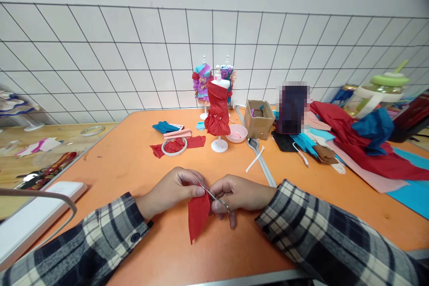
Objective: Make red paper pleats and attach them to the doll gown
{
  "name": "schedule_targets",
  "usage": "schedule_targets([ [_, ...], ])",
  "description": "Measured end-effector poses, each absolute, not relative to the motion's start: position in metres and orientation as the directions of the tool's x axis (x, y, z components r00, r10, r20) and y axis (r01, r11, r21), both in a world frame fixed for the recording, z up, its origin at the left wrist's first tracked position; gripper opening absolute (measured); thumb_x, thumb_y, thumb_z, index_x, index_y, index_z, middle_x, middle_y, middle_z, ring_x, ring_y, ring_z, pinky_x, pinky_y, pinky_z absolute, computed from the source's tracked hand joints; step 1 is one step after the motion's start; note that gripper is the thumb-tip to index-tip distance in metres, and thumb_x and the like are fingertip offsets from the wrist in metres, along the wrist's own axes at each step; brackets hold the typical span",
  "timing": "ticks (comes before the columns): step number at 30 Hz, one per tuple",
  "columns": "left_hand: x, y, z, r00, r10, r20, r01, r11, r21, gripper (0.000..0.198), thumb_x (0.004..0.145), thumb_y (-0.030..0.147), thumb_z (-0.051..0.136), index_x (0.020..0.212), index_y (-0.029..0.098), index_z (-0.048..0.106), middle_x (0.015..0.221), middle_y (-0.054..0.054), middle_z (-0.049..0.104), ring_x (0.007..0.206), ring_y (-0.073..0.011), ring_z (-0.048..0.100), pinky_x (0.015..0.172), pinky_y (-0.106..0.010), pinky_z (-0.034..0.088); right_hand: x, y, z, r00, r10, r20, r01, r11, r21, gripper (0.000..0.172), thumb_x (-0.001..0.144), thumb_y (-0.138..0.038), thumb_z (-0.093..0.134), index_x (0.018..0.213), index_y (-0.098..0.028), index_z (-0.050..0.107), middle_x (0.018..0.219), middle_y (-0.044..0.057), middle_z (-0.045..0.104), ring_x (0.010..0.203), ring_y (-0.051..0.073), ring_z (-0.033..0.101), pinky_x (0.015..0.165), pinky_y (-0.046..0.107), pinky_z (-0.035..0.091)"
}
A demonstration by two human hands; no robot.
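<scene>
While both hands meet over the orange table (167,263), a red sheet appears to be at the trimming stage

Broadest in the view, the table carries the work at its near side. Beyond the hands stands an upright dress form in red (218,107), with two more dressed forms (203,82) behind it. The right hand (236,194) is closed around the scissors, fingers curled at the handle end; the left hand (179,187) pinches the sheet's upper edge between thumb and fingers. The red sheet (198,216) hangs from this pinch, tapering to a point near the table; paper or cloth cannot be told. The scissors (212,195), small and silver, lie across its top edge, tips beside the left thumb; whether the blades are parted cannot be told. The step in hand is judged to be cutting; a further snip would call for a taut edge and left fingertips clear of the blades. Smallest is the print: the blue can (344,94) at right rear and a white card (178,127) under teal folds (165,127) bear markings, none legible.
</scene>
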State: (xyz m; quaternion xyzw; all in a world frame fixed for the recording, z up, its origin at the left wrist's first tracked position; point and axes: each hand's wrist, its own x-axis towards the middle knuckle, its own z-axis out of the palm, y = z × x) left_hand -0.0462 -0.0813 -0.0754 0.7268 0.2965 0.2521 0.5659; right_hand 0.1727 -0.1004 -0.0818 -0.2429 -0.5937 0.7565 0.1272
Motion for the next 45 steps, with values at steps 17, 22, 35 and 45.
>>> schedule_targets([
  [17,-0.045,-0.083,-0.072,0.659,0.751,-0.027,0.191,-0.133,0.972,0.027,0.079,0.041,0.070,0.076,0.016,0.077,0.080,-0.006,0.073,0.074,-0.0177,0.062,0.074,-0.027,0.047,0.181,-0.095,-0.079,-0.836,0.512,-0.196,0.088,-0.228,-0.970,0.056,0.069,-0.060,0.072,0.098,-0.012,0.064,0.074,0.001,0.063,0.050,0.007,0.055,0.043,0.017,0.045],
  [22,-0.050,-0.078,-0.076,0.403,0.909,-0.106,0.009,0.112,0.994,0.028,0.080,0.040,0.070,0.087,0.014,0.076,0.084,-0.008,0.076,0.075,-0.0184,0.066,0.073,-0.027,0.048,0.197,-0.082,-0.072,-0.564,0.810,-0.160,0.330,0.043,-0.943,0.039,0.073,-0.043,0.072,0.098,-0.017,0.060,0.073,-0.001,0.063,0.055,0.008,0.051,0.051,0.019,0.040],
  [35,-0.053,-0.081,-0.069,0.475,0.850,-0.228,-0.306,0.403,0.862,0.019,0.074,0.026,0.079,0.088,0.013,0.078,0.083,-0.009,0.077,0.071,-0.0144,0.068,0.071,-0.021,0.050,0.204,-0.075,-0.086,-0.311,0.931,-0.189,0.692,0.085,-0.717,0.059,0.072,-0.026,0.071,0.128,-0.018,0.054,0.073,-0.001,0.065,0.069,0.016,0.060,0.061,0.024,0.038],
  [45,-0.045,-0.086,-0.078,0.604,0.758,-0.246,-0.264,0.482,0.835,0.021,0.075,0.031,0.078,0.083,0.012,0.077,0.079,-0.009,0.075,0.071,-0.0149,0.067,0.072,-0.023,0.049,0.169,-0.091,-0.085,-0.534,0.713,0.455,0.489,0.699,-0.522,0.041,0.087,-0.015,0.050,0.124,-0.029,0.063,0.100,0.006,0.068,0.087,0.017,0.063,0.077,0.027,0.048],
])
